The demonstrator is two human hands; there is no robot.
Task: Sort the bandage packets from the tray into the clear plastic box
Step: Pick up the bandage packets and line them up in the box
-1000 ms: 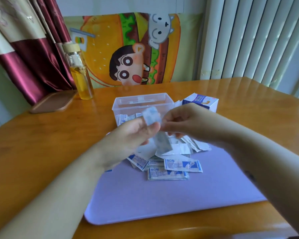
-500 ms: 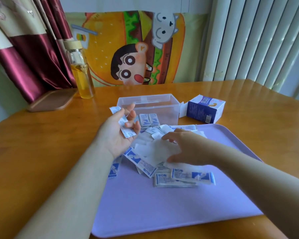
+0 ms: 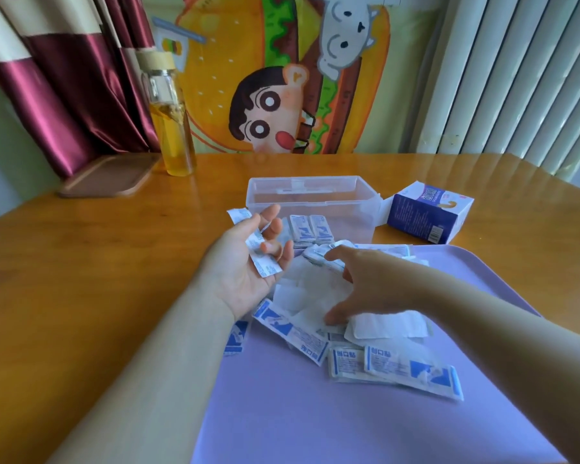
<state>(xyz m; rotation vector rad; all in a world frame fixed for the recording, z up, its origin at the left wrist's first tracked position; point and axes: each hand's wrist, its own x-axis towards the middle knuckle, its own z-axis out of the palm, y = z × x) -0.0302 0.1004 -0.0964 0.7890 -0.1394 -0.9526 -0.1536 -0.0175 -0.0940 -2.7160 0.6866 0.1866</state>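
In the head view, the left hand point(image 3: 241, 266) is hovering palm-up at the left edge of the lilac plastic tray point(image 3: 315, 413), its grip curling loosely round a strip of white bandage packets point(image 3: 263, 262). The right hand point(image 3: 379, 286) is reaching palm-down over the pile of blue-and-white bandage packets point(image 3: 392, 363) on the tray, its grip spread apart, fingertips touching the pile. The clear rectangular plastic box point(image 3: 315, 192) is standing on the orange wooden surface point(image 3: 81, 262) just behind the tray, with two more packets point(image 3: 310, 229) showing through its front wall.

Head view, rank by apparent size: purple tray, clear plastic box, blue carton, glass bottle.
1. purple tray, by far, though it is nearest the camera.
2. clear plastic box.
3. blue carton and glass bottle: too alike in area to rank.
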